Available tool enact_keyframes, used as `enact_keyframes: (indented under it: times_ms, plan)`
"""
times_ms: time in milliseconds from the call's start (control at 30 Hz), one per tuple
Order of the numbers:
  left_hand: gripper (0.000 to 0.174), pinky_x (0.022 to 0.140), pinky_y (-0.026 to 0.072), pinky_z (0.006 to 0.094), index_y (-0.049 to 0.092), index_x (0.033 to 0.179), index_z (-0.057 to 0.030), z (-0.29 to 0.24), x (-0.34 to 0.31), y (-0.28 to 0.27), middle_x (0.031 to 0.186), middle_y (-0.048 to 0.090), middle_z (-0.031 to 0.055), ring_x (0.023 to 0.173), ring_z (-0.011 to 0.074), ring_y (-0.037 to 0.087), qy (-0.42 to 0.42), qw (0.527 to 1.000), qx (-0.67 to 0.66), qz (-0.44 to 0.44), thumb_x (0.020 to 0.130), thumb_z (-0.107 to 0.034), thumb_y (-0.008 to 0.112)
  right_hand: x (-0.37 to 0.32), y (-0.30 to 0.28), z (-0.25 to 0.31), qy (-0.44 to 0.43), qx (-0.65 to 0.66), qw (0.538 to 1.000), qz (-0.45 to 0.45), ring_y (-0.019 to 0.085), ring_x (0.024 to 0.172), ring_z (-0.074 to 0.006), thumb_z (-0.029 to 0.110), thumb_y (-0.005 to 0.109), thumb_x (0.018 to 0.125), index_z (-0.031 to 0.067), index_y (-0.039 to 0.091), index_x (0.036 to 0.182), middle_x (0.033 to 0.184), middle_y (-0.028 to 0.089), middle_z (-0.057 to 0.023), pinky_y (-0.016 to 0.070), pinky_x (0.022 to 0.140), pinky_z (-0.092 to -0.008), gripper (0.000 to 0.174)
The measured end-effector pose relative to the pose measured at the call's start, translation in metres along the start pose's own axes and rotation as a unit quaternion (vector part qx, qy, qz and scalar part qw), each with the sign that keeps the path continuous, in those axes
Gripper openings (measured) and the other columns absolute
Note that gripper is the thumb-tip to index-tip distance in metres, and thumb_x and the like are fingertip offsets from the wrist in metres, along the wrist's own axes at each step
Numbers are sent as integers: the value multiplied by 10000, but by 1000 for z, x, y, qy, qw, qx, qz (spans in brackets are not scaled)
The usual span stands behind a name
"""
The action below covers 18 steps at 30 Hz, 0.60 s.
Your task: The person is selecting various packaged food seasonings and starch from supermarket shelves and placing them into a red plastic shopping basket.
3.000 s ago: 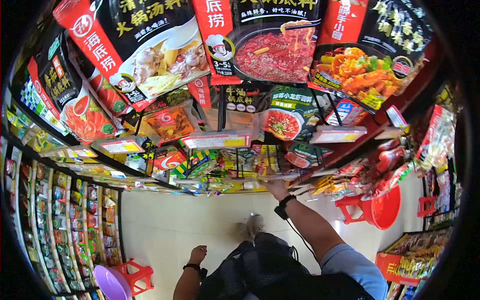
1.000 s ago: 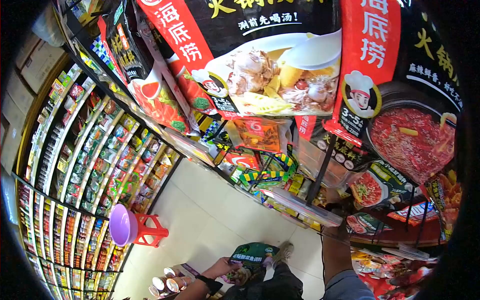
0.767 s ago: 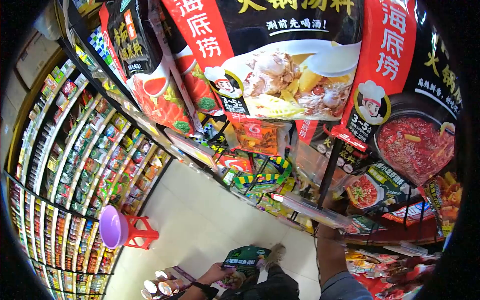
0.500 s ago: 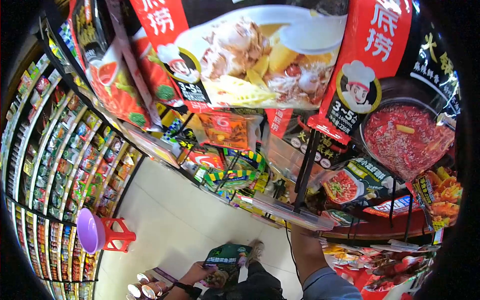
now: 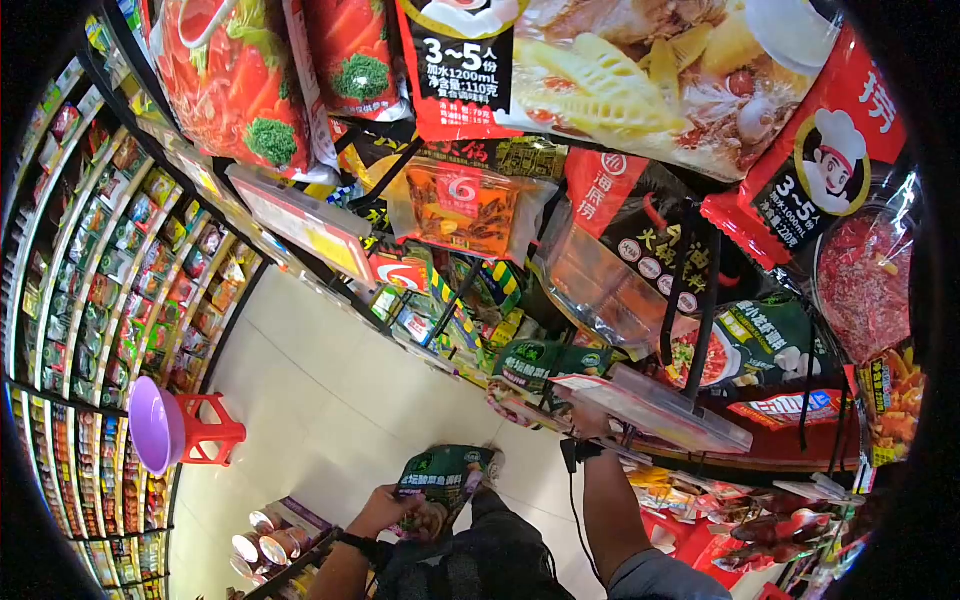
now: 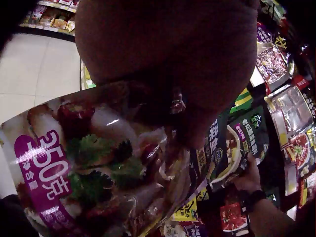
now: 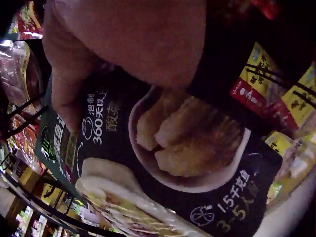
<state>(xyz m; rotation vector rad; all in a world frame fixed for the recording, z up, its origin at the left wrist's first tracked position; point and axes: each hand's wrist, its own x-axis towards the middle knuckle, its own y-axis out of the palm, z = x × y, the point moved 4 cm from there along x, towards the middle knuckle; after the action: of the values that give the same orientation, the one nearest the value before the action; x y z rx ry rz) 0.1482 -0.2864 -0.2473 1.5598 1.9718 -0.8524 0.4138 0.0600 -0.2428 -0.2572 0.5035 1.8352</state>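
In the head view, my left hand (image 5: 380, 512) grips a dark green pickled-fish seasoning packet (image 5: 445, 480) low in front of my legs. The left wrist view has that packet's glossy food picture (image 6: 103, 158) close up, under the hand (image 6: 173, 49). My right hand (image 5: 592, 420), partly hidden by a shelf label, holds a second matching green packet (image 5: 545, 360) at the lower shelf's edge. Thumb and fingers of this hand (image 7: 123, 39) pinch the packet (image 7: 113, 123) in the right wrist view.
Large hotpot seasoning bags (image 5: 660, 80) hang overhead, close to the camera. A price-label holder (image 5: 660, 410) and black hooks jut out near my right arm. At left are a purple basin (image 5: 157, 427), a red stool (image 5: 212, 430) and cup-like tubs (image 5: 270, 540) on the floor.
Three seconds ago my left hand held nothing; now it has a green packet. My right hand, hidden behind the shelf half a second ago, now shows with another packet. The head view has turned.
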Motion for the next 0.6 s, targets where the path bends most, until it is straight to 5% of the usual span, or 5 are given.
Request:
enact_keyframes:
  times_ms: [200,333,500,533,600]
  plan:
    - [285,657,490,278,684,982,-26,-33,-6,-11,789,686,37,718,97,614,-7,1000,-11,21,802,-240,741,-27,12,-5,-9,100,988,121,601,955,-175,-49,729,701,51,529,1183,1080,622,-44,490,858,-318,531]
    - [299,670,492,276,683,1000,-29,-51,-4,-27,811,687,37,731,102,615,-43,993,17,105,803,-245,742,-10,-40,-70,-106,-157,979,78,599,936,-163,1,735,723,30,541,1156,1016,641,-42,483,840,-310,475]
    - [307,753,494,278,668,1043,-26,-88,-6,-42,870,691,40,801,114,615,8,976,131,172,807,-212,734,-70,20,-18,76,49,991,94,593,878,-159,46,735,746,31,605,1119,975,636,-32,457,804,-286,395]
    - [307,753,494,278,668,1043,-26,-89,1,-42,870,691,40,801,114,615,9,974,140,178,807,-212,734,-33,-3,-68,71,-61,990,102,586,873,-157,62,736,751,27,600,1129,979,630,-23,454,803,-277,403]
    - [317,755,491,280,664,1048,-15,-95,10,-49,883,692,47,815,122,616,19,967,153,205,801,-199,738,-57,25,-43,21,-113,985,129,579,868,-149,80,736,753,11,589,1134,992,630,-21,447,807,-269,414]
